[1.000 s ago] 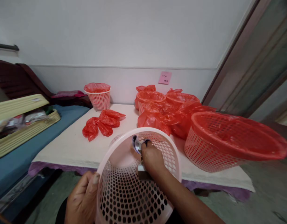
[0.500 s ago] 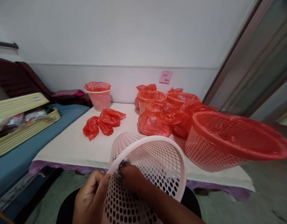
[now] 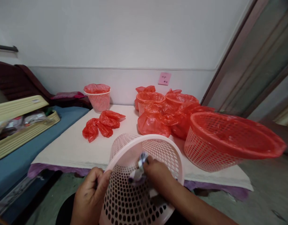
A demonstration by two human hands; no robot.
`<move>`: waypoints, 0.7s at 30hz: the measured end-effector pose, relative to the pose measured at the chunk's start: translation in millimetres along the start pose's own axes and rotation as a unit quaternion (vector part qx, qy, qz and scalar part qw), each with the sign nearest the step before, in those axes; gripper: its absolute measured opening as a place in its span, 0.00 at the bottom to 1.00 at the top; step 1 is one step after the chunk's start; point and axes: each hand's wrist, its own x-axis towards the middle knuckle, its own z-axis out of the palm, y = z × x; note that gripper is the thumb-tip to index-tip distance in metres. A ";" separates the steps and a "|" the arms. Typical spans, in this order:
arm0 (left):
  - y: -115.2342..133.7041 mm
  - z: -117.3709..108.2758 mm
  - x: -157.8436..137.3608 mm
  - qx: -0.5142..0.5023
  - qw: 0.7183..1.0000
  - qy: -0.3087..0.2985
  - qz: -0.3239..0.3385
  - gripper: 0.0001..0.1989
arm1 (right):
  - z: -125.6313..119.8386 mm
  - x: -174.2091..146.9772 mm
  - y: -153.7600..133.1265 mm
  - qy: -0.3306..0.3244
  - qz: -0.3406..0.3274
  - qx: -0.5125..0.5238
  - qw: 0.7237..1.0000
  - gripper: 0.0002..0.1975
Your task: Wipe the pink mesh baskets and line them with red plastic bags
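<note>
A pale pink perforated plastic wastebasket (image 3: 125,200) lies tilted in front of me, its round mouth facing me. My left hand (image 3: 93,193) grips the left side of its rim, thumb on top. Inside the basket, my right hand (image 3: 155,175) is closed on a crumpled cloth (image 3: 140,168) with white and dark patches, blurred by motion. Behind the basket, a crumpled red plastic bag (image 3: 104,123) lies on the white-covered table (image 3: 71,150).
A basket lined with a red bag (image 3: 100,101) stands at the back left. Several red-bagged baskets crowd the right, the nearest a large one (image 3: 211,153). A pink note (image 3: 164,78) is on the wall. At far left, an open yellow case (image 3: 24,128) rests on blue cloth.
My right hand has moved from the left inner wall toward the middle of the basket, so the cloth in it now shows. My left hand stays on the rim.
</note>
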 end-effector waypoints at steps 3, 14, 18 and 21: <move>1.1 -0.6 3.1 -0.005 1.000 0.016 0.015 0.23 | -19.4 -6.8 19.5 0.068 0.070 -0.038 0.994 0.19; 1.7 5.0 5.2 -0.009 1.000 -0.002 0.029 0.22 | 50.3 -26.8 -47.5 -0.055 -0.113 0.216 0.968 0.15; 0.1 -2.4 4.2 -0.008 0.998 0.052 0.027 0.23 | 50.8 -34.1 -44.9 -0.055 -0.192 0.214 0.956 0.13; -7.2 -5.5 -0.2 -0.013 0.999 0.041 -0.002 0.25 | 45.8 -39.9 -31.2 -0.064 -0.152 0.148 0.975 0.11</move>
